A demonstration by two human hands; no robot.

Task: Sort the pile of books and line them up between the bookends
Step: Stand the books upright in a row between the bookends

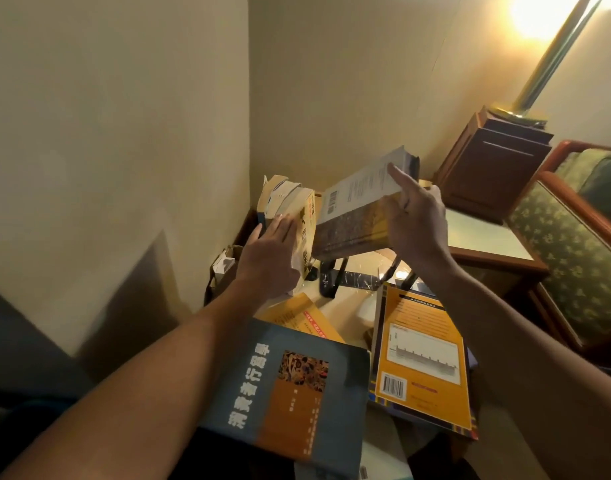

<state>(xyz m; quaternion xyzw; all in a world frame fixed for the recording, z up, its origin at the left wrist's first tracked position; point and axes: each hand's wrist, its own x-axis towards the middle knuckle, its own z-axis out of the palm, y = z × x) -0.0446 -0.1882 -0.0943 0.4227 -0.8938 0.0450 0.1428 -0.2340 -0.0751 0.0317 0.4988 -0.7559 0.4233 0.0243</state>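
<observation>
My right hand (416,220) grips a thick book with a white and brown back cover (356,209), held tilted in the air above a black metal bookend (335,278). My left hand (271,251) presses flat with straight fingers against a few upright books (290,202) that lean toward the wall corner. Close to me lie a blue and orange book (290,393) and a yellow book with a barcode (421,358); another yellow book (297,317) lies partly under the blue one.
Cream walls meet in a corner right behind the upright books. A dark wooden box (487,164) bearing a lamp pole (553,57) stands on a side table (484,244) at the right, beside an upholstered armchair (574,237).
</observation>
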